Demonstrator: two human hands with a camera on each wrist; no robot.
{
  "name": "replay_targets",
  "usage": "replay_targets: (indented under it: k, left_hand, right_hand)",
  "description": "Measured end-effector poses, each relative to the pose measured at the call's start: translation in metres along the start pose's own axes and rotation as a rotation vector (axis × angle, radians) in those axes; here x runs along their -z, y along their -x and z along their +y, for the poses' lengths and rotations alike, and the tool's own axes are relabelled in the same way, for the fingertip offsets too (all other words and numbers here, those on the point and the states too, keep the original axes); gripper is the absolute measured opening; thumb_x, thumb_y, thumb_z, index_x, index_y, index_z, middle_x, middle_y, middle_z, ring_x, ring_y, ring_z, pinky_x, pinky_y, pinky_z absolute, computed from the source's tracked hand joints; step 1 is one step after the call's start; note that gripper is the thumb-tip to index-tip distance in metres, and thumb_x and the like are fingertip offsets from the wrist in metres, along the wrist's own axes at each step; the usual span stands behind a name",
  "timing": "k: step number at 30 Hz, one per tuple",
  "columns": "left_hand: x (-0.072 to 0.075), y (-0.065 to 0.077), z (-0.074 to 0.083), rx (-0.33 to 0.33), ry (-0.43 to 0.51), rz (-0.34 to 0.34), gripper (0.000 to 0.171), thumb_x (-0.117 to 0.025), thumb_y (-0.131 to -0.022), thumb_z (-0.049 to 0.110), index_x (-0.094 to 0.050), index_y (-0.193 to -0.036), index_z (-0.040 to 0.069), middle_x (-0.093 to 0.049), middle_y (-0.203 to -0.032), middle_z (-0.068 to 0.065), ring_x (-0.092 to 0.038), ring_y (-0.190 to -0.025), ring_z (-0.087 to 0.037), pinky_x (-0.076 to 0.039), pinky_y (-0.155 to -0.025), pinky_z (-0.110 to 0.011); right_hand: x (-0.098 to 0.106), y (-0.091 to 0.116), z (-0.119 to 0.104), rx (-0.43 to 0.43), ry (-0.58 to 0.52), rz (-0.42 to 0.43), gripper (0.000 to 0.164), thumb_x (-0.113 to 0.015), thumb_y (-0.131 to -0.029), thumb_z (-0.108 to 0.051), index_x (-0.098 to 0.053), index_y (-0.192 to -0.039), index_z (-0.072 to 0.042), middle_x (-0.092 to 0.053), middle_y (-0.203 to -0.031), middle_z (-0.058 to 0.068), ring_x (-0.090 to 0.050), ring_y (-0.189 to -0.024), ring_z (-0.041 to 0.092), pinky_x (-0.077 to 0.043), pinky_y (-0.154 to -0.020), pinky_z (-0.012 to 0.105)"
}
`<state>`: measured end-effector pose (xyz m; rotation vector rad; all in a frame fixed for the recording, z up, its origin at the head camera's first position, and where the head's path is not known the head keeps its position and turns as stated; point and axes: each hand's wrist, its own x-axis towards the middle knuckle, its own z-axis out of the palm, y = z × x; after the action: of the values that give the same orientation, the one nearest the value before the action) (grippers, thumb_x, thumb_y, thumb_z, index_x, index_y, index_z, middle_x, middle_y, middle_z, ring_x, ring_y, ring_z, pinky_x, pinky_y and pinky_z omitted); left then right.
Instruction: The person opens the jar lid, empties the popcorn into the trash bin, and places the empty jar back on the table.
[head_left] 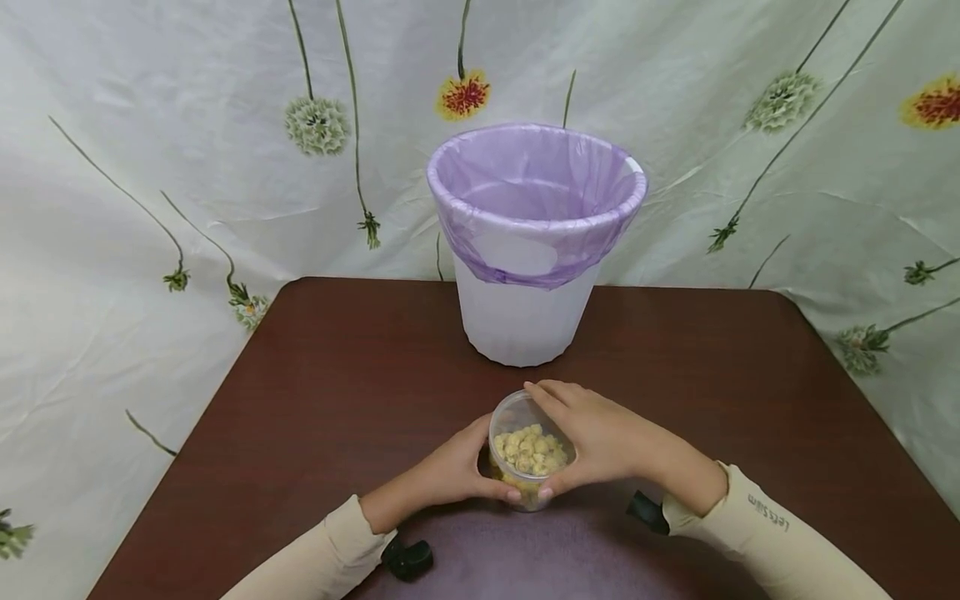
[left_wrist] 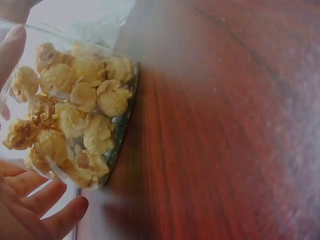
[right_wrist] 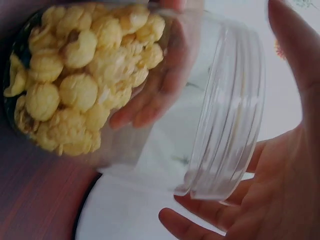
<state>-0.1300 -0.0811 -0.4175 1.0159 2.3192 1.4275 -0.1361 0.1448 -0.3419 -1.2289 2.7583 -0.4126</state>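
Observation:
A clear plastic jar (head_left: 512, 413) stands near the front of the table, partly filled with yellowish popcorn (head_left: 531, 450). My left hand (head_left: 459, 467) curls round its left side, thumb at the front. On the right, my right hand (head_left: 596, 433) grips the upper part, with its fingers over the far rim and the thumb in front. The right wrist view shows the jar's ridged clear rim (right_wrist: 230, 115) beside that palm. In the left wrist view the popcorn (left_wrist: 75, 110) sits close to the jar's dark base. Whether a clear lid covers the top, I cannot tell.
Behind the jar stands a white bin (head_left: 525, 321) lined with a purple bag (head_left: 536, 204). Both are on a dark reddish-brown table (head_left: 337, 358). A flower-patterned cloth (head_left: 225, 108) hangs behind. Something purple (head_left: 540, 554) lies at the near edge, below the hands.

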Motion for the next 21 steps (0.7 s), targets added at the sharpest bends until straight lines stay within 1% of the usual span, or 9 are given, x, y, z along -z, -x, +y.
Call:
replay_targets:
  k: [1,4,8,12,14,15,18,19,21]
  left_hand:
    - [0.001,0.001,0.005,0.009,0.009,0.006,0.093,-0.079,-0.066,0.032,-0.027,-0.139,0.005,-0.037,-0.135,-0.012,-0.037,-0.121,-0.026,-0.03,-0.097,-0.042]
    - [0.002,0.002,0.009,0.04,0.007,0.034,0.092,-0.081,-0.065,0.028,-0.029,-0.138,0.007,-0.037,-0.135,-0.011,-0.037,-0.122,-0.025,-0.031,-0.097,-0.042]
    - [-0.002,0.001,-0.008,0.028,0.007,0.061,0.096,-0.079,-0.065,0.037,-0.023,-0.141,0.019,-0.035,-0.137,-0.001,-0.037,-0.121,-0.016,-0.034,-0.095,-0.038]
    - [-0.003,0.0,-0.007,-0.003,0.054,0.079,0.098,-0.079,-0.067,0.034,-0.018,-0.142,0.019,-0.035,-0.136,-0.002,-0.041,-0.117,-0.013,-0.035,-0.094,-0.036]
    - [-0.004,0.0,-0.005,-0.034,0.058,0.101,0.102,-0.082,-0.064,0.03,-0.017,-0.142,0.018,-0.036,-0.135,-0.004,-0.041,-0.117,-0.014,-0.033,-0.095,-0.037]
    - [-0.005,0.0,-0.004,-0.062,0.064,0.113,0.105,-0.083,-0.062,0.027,-0.016,-0.142,0.017,-0.037,-0.134,-0.006,-0.041,-0.117,-0.015,-0.033,-0.095,-0.037]
    - [-0.007,-0.001,0.0,-0.12,0.016,0.178,0.113,-0.087,-0.054,0.025,-0.017,-0.142,0.014,-0.039,-0.131,-0.007,-0.04,-0.116,-0.017,-0.033,-0.095,-0.037]
    - [-0.008,-0.002,0.001,-0.131,-0.003,0.207,0.114,-0.088,-0.052,0.025,-0.018,-0.141,0.013,-0.04,-0.13,-0.007,-0.04,-0.115,-0.017,-0.034,-0.094,-0.038]
    - [-0.008,-0.001,0.003,-0.127,-0.068,0.262,0.114,-0.088,-0.051,0.031,-0.02,-0.141,0.014,-0.041,-0.128,-0.006,-0.041,-0.113,-0.017,-0.036,-0.092,-0.039]
  right_hand:
    - [0.0,0.0,-0.001,-0.002,0.007,0.002,0.115,-0.058,-0.06,-0.075,-0.02,-0.143,-0.006,-0.031,-0.138,0.01,-0.032,-0.123,0.021,-0.032,-0.097,0.039]
    - [0.0,0.0,-0.004,0.001,0.018,0.026,0.115,-0.058,-0.059,-0.076,-0.021,-0.142,-0.006,-0.032,-0.136,0.01,-0.035,-0.12,0.02,-0.036,-0.093,0.037]
    - [0.0,0.001,-0.003,0.002,0.006,0.095,0.11,-0.058,-0.061,-0.074,-0.025,-0.141,-0.006,-0.035,-0.132,0.01,-0.04,-0.114,0.019,-0.043,-0.085,0.036]
    - [0.0,0.002,-0.002,-0.02,-0.004,0.162,0.106,-0.06,-0.062,-0.071,-0.028,-0.14,-0.007,-0.036,-0.13,0.009,-0.042,-0.112,0.019,-0.044,-0.083,0.036]
    - [0.0,0.003,-0.003,-0.038,-0.015,0.188,0.106,-0.061,-0.062,-0.071,-0.028,-0.14,-0.007,-0.037,-0.129,0.008,-0.041,-0.112,0.019,-0.044,-0.083,0.037]
    - [0.001,0.003,-0.003,-0.046,-0.023,0.2,0.105,-0.061,-0.062,-0.07,-0.028,-0.14,-0.007,-0.037,-0.129,0.008,-0.04,-0.113,0.019,-0.044,-0.083,0.037]
    - [0.001,0.003,-0.006,-0.066,-0.048,0.238,0.105,-0.061,-0.062,-0.07,-0.028,-0.14,-0.008,-0.037,-0.129,0.007,-0.04,-0.113,0.019,-0.045,-0.081,0.036]
    - [0.001,0.003,-0.007,-0.068,-0.055,0.248,0.105,-0.061,-0.062,-0.07,-0.028,-0.14,-0.008,-0.037,-0.129,0.007,-0.04,-0.113,0.019,-0.045,-0.08,0.037]
    - [0.002,0.004,-0.008,-0.067,-0.061,0.264,0.105,-0.062,-0.062,-0.07,-0.028,-0.14,-0.008,-0.037,-0.128,0.006,-0.04,-0.113,0.019,-0.046,-0.079,0.037]
